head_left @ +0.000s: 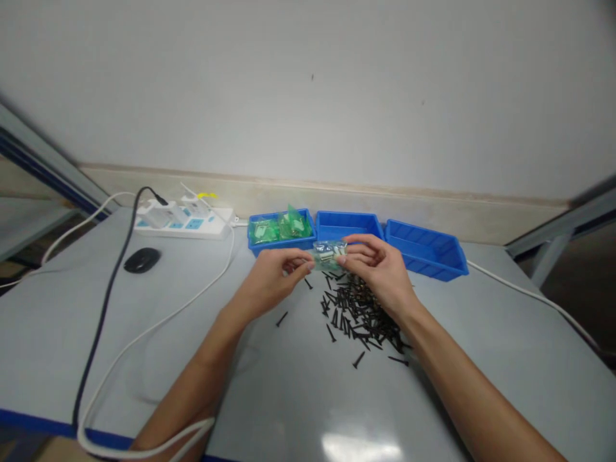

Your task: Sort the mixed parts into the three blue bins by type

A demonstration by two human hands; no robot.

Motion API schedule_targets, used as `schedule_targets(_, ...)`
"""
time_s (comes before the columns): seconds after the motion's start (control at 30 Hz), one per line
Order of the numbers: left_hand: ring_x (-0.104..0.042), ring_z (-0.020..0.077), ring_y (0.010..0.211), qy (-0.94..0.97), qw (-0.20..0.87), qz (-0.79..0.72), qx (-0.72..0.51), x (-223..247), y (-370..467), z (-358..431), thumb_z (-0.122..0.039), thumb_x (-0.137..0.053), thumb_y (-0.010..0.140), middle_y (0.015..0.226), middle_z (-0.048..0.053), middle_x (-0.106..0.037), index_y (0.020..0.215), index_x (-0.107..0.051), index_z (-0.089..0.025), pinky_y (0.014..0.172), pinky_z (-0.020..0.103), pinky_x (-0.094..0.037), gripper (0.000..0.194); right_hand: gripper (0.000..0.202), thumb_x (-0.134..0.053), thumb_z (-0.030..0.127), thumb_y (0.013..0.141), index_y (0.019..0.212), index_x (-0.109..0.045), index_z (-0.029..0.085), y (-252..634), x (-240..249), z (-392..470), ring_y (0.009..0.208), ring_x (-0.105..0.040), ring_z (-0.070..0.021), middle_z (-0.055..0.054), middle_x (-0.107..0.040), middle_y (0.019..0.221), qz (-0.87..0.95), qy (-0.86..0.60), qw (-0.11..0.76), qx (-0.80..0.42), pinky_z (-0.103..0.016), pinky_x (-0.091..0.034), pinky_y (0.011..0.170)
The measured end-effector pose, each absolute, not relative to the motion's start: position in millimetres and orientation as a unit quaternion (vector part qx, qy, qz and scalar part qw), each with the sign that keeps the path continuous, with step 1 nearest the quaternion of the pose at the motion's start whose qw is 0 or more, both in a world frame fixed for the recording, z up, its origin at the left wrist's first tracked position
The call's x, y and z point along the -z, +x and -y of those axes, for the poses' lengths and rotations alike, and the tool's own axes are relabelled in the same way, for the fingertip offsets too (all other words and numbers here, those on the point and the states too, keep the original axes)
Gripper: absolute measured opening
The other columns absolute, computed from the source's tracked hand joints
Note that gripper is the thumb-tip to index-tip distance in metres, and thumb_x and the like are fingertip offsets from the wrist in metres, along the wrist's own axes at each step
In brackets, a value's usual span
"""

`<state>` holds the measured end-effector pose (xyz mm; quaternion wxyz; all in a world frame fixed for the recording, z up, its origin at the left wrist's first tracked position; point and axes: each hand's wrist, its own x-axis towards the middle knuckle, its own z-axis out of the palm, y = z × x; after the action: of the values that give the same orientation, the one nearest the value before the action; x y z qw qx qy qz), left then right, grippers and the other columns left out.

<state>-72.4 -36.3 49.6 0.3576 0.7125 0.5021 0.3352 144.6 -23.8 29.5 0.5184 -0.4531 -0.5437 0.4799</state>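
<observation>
Our left hand (285,273) and right hand (378,269) pinch a small clear plastic bag (329,246) of pale cylindrical pieces (328,256), centrally. At its ten o'clock, filled green plastic packets (265,231) already sit in a blue rectangular plastic bin (278,246); at five o'clock, black metal screws (359,314) lie loose. We can read no writing.
</observation>
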Motion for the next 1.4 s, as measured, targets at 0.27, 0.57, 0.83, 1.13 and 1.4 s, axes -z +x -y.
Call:
schedule_targets(0.27,-0.059,0.0141,0.054,0.779,0.316,-0.524,-0.137,-53.9,-120.6,34.6,-0.028,-0.063,0.087,0.061,0.0,-0.068,0.088,-0.077,-0.017,0.055,0.023,-0.04,0.018,0.015,-0.058,0.018,0.093,0.101,-0.07,0.019,82.0,-51.3,-27.2,0.096,-0.069,-0.0236,-0.009,-0.075,0.101,0.771,-0.4,0.49,-0.077,-0.04,-0.054,0.092)
schedule_targets(0.57,-0.061,0.0159,0.061,0.776,0.314,-0.538,-0.096,-54.5,-129.5,36.6,-0.033,-0.062,0.089,0.067,0.003,-0.07,0.094,-0.076,-0.016,0.06,0.025,-0.039,0.023,0.034,-0.05,0.017,0.098,0.127,-0.068,0.019,45.1,-43.6,-47.2,0.126,-0.059,-0.0272,-0.009,-0.068,0.136,0.928,-0.287,0.231,-0.062,-0.045,-0.042,0.108)
schedule_targets(0.83,-0.063,0.017,0.066,0.775,0.316,-0.538,-0.1,-55.4,-124.6,38.8,-0.031,-0.059,0.091,0.072,0.003,-0.071,0.097,-0.076,-0.017,0.064,0.026,-0.042,0.023,0.046,-0.037,0.021,0.104,0.144,-0.056,0.031,48.4,-61.1,-32.2,0.136,-0.047,-0.036,-0.002,-0.051,0.156,0.951,-0.29,0.107,-0.018,-0.061,-0.036,0.105)
schedule_targets(1.13,-0.063,0.0164,0.062,0.778,0.318,-0.528,-0.124,-51.6,-124.2,38.3,-0.028,-0.059,0.09,0.07,0.002,-0.07,0.098,-0.075,-0.017,0.063,0.026,-0.044,0.021,0.046,-0.04,0.02,0.099,0.137,-0.063,0.03,50.9,-63.9,-23.6,0.142,-0.042,-0.0388,-0.003,-0.057,0.15,0.931,-0.337,0.119,-0.07,-0.07,-0.031,0.107)
schedule_targets(1.4,-0.068,0.0176,0.074,0.784,0.279,-0.525,-0.181,-44.7,-117.7,33.1,-0.013,-0.06,0.087,0.081,0.005,-0.074,0.103,-0.073,-0.015,0.073,0.028,-0.049,0.021,0.041,-0.046,0.008,0.089,0.119,-0.071,0.02,79.5,-63.8,-20.2,0.125,-0.062,-0.0264,-0.008,-0.072,0.128,0.865,-0.335,0.363,-0.092,-0.048,-0.045,0.106)
